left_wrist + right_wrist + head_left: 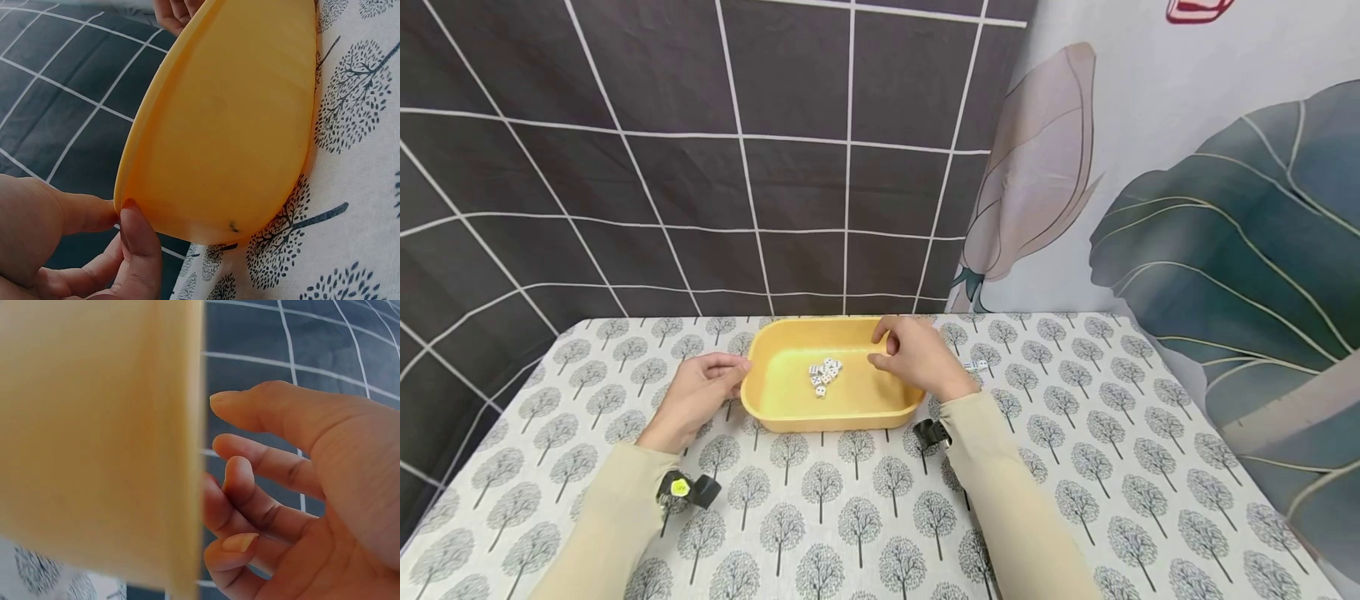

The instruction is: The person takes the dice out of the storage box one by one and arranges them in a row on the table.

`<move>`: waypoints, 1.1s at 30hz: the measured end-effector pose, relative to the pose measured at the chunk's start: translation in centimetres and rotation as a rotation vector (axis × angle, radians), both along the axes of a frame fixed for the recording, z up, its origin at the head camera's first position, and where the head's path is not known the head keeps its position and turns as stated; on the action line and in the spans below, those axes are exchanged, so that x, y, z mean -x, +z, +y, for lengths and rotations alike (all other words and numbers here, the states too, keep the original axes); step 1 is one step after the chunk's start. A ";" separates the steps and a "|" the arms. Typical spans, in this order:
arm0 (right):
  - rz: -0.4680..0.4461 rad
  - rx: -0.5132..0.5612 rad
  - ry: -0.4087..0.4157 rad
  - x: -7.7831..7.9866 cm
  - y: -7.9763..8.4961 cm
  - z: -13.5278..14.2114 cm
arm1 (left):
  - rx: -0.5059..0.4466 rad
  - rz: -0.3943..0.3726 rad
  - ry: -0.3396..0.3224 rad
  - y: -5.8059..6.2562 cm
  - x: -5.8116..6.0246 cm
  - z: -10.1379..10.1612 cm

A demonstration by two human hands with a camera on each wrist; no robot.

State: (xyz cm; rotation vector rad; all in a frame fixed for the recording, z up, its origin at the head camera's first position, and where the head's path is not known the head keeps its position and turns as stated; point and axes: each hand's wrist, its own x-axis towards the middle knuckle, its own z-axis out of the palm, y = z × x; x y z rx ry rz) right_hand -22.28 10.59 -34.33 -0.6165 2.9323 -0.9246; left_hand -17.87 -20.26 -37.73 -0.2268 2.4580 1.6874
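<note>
Head view: yellow tub (835,423) on a tree-print tablecloth (1075,417), bunch of dice (826,378) inside, right hand (917,354) over its right end, left hand (700,390) at the other. Left wrist's got that hand pinching the rim; right wrist shows loosely curled, empty fingers (275,509) near the tub's edge.

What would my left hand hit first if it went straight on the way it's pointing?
The yellow rounded-rectangular plastic tray: your left hand appears to pinch its rim, so there seems to be no gap.
</note>
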 end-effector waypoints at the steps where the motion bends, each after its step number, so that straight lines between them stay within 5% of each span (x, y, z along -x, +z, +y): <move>1: -0.009 -0.008 0.002 0.0 -0.2 -0.3 | 0.000 0.000 0.000 0.0 0.0 0.0; 19: -0.111 -0.056 0.058 -0.7 -3.0 -4.1 | -0.023 0.001 0.006 -0.2 0.2 0.1; 33: -0.173 -0.028 0.103 -0.9 -3.5 -5.7 | -0.016 -0.003 0.006 -0.1 0.2 0.1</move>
